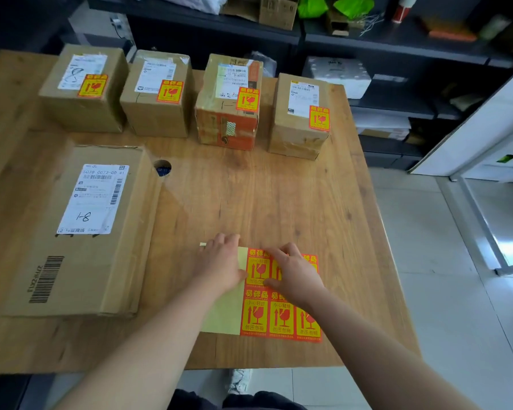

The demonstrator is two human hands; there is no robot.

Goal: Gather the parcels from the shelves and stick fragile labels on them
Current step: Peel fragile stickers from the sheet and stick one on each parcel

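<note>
A sheet of red and yellow fragile labels [279,318] lies near the front of the wooden table [249,196], its left part bare yellow backing. My left hand [219,263] presses flat on that bare backing. My right hand [293,273] rests on the top row, fingertips and thumb at a label's edges. Several small cardboard parcels stand in a row at the back, each with a fragile label: the leftmost parcel [83,90], the second parcel [157,96], the orange-printed parcel [228,105] and the rightmost parcel [299,116]. A large flat parcel [77,232] at the left carries only a shipping label.
Dark shelves [367,42] behind the table hold boxes, green bags and a white foam box [338,74]. A round cable hole [162,167] sits in the table beside the flat parcel. Tiled floor and a white frame lie to the right.
</note>
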